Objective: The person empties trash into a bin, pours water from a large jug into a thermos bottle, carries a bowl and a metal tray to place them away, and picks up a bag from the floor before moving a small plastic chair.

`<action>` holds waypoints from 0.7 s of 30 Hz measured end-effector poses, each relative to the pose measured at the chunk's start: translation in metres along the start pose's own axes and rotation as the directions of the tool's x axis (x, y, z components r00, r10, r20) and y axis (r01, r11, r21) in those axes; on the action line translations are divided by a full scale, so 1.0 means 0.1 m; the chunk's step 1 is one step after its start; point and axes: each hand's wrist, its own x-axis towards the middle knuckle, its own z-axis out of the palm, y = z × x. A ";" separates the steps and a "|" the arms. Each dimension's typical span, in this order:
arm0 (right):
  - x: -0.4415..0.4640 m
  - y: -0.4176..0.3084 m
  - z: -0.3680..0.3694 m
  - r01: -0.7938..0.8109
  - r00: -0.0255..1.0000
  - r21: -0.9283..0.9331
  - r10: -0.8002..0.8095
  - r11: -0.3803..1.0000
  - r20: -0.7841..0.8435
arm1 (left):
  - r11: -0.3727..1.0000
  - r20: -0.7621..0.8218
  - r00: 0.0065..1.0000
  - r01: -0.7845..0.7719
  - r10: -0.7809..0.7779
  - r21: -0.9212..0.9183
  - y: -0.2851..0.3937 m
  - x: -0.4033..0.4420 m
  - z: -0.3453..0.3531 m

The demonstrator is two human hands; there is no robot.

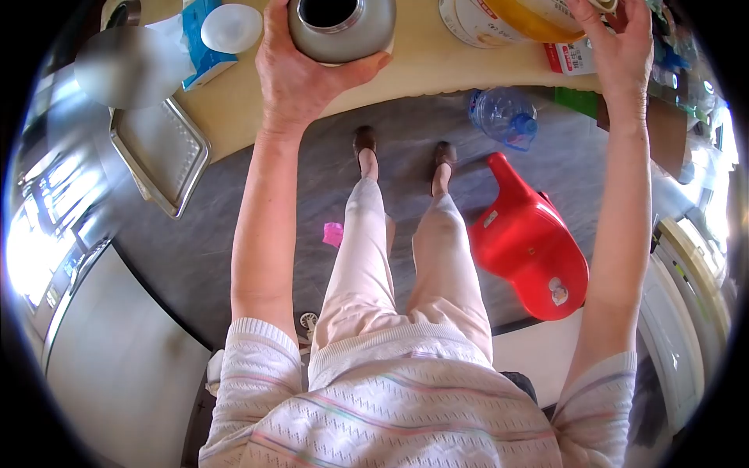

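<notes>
Near the top edge, my left hand [300,86] is wrapped around a grey, wide-mouthed flask [343,45]. The flask's metal-rimmed mouth is uncovered and looks dark inside. My thumb presses its near right side, while the fingertips are partly cut off by the frame. At the top right, my right hand [624,54] is closed around a small cream-coloured piece [605,4], mostly out of frame. Beside this hand is a white tub [466,25] with an orange-yellow upper part [538,19]. A red and white box [573,58] lies just below it.
The wooden tabletop [425,66] carries a blue tissue pack [201,43] and a white rounded object [231,28] at left. A metal tray [164,152] juts past its edge. On the floor are a large plastic water bottle [503,117] and a red plastic stool [527,238].
</notes>
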 end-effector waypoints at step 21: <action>-3.43 1.83 -0.21 -0.500 0.522 -0.656 0.801 0.565 0.292 | 0.837 0.471 0.698 0.385 -0.540 0.388 -0.43 -2.90 0.35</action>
